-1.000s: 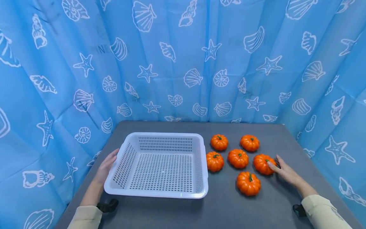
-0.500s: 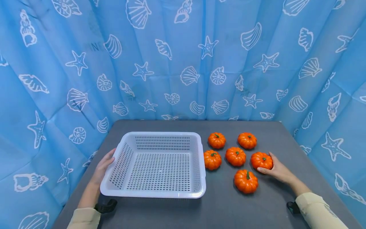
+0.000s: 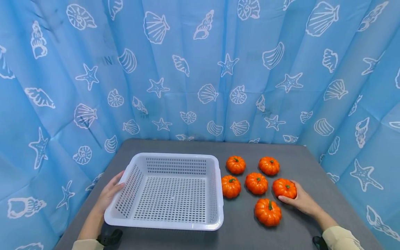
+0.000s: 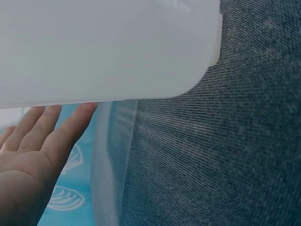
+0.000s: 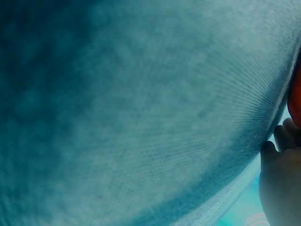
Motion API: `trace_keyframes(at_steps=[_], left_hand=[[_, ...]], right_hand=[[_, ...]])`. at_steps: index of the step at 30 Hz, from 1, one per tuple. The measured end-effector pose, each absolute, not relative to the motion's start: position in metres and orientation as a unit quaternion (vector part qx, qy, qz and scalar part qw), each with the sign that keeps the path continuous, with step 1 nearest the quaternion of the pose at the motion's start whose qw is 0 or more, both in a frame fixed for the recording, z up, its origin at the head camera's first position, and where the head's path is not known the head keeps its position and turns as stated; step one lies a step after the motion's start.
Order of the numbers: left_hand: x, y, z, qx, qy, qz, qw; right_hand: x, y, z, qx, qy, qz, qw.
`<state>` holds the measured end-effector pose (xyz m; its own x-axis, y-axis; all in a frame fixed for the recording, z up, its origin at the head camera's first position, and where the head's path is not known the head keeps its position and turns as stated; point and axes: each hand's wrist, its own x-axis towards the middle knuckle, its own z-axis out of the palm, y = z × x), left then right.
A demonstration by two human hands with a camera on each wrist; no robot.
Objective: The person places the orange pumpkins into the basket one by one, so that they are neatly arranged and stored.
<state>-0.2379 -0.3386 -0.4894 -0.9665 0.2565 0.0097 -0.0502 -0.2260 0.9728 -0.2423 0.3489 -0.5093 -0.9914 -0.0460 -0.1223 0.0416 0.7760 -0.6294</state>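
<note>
A white plastic basket (image 3: 170,226) with slotted walls stands on the grey table. At its left side is my left hand (image 3: 107,194). In the left wrist view, the straight fingers of that left hand (image 4: 40,150) reach up to the lower edge of the basket wall (image 4: 103,52). My right hand (image 3: 303,199) grips a small orange pumpkin (image 3: 283,187), thumb along its near side and fingers round the right and far side. Only an edge of this pumpkin (image 5: 296,99) shows in the right wrist view, beside the dark fingers of my right hand (image 5: 284,174).
Several more orange pumpkins sit between the basket and my right hand: a front one (image 3: 268,212), a middle one (image 3: 256,183), one against the basket's right side (image 3: 231,186) and two at the back (image 3: 235,165). A blue shell-print curtain (image 3: 193,69) surrounds the table (image 3: 243,229).
My right hand has closed round the pumpkin, its thumb sliding from the top right down to the near side. My left hand stays by the basket. The head view has shifted slightly.
</note>
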Motion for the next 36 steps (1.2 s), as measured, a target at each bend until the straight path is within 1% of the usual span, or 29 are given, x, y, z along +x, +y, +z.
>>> trace_keyframes(at_steps=[9, 27, 33, 36], left_hand=[[-0.2361, -0.3396, -0.4922, 0.11, 0.568, 0.808, 0.114], [-0.237, -0.3378, -0.492, 0.135, 0.563, 0.806, 0.124], [-0.2344, -0.3366, -0.4901, 0.16, 0.497, 0.84, 0.147], [-0.2345, -0.3358, -0.4881, 0.163, 0.486, 0.846, 0.149]], right_hand=[[-0.239, 0.3425, -0.5097, -0.002, 0.941, -0.335, 0.038], [-0.2449, 0.3466, -0.5153, 0.039, 0.926, -0.371, 0.061], [-0.2458, 0.3471, -0.5161, 0.045, 0.918, -0.39, 0.058], [-0.2468, 0.3459, -0.5128, 0.05, 0.914, -0.397, 0.062]])
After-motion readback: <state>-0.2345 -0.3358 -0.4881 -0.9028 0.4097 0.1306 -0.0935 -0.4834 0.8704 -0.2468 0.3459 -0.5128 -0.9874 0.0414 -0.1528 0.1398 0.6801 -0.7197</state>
